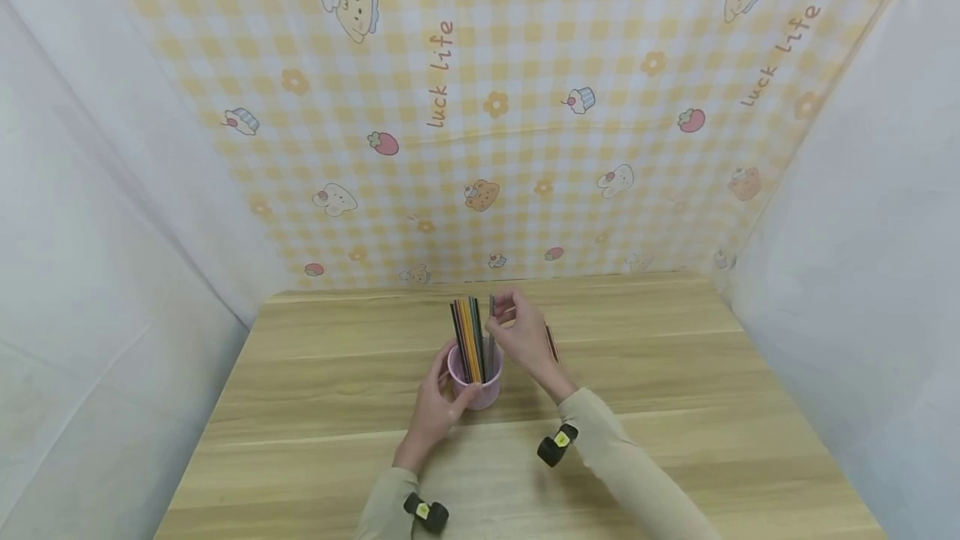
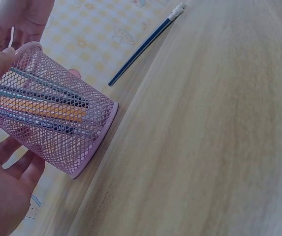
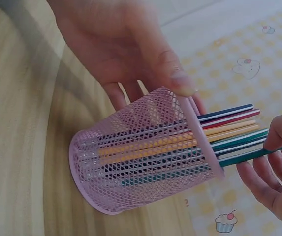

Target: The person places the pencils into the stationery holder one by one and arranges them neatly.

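A pink mesh pen holder stands upright on the wooden table, with several pencils in it, dark, red, yellow and green. My left hand grips the holder from the left, thumb at the near rim and fingers round the far side. Above the rim on the right, my right hand pinches the upper part of a pencil between thumb and fingers. That pencil's lower part is inside the holder. It looks green in the right wrist view, where the mesh shows the pencils through it.
A dark pencil with a white end lies on the table to the right of the holder, partly behind my right hand in the head view. A yellow checked cloth hangs behind the table, and white sheets close both sides.
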{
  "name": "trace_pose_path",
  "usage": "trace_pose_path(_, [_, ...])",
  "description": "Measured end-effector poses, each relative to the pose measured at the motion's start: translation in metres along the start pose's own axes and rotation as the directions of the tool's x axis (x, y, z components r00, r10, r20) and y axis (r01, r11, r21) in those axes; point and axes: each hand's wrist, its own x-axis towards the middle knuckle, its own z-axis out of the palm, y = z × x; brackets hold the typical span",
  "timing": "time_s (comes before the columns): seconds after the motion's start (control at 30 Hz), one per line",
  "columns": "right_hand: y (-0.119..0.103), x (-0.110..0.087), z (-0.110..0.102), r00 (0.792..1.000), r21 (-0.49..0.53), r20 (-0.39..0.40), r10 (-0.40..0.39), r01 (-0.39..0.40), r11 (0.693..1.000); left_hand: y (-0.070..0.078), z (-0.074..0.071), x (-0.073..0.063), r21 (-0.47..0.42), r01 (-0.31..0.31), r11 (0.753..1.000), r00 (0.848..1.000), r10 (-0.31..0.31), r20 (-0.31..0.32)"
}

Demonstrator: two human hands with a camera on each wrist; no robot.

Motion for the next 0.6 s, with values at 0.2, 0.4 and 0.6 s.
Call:
trace_pose_path(0.2, [0.005,-0.002,0.005,0.999,-0.018,0.030,0.032,-0.031,0.999,-0.018,0.002,0.002,-0.013,-0.006,1.000,1.000,0.006,-0.022])
trace_pose_path(0.4, [0.007,-0.002,0.006,0.999,-0.043,0.017,0.036,-0.036,0.998,-0.019,0.001,0.001,-0.027,-0.006,1.000,1.000,0.006,-0.020])
trace_pose_path(0.6, [0.010,-0.003,0.000,0.999,-0.043,-0.005,0.042,-0.042,0.998,-0.020,0.002,0.002,-0.028,0.005,1.000,0.999,-0.006,-0.033])
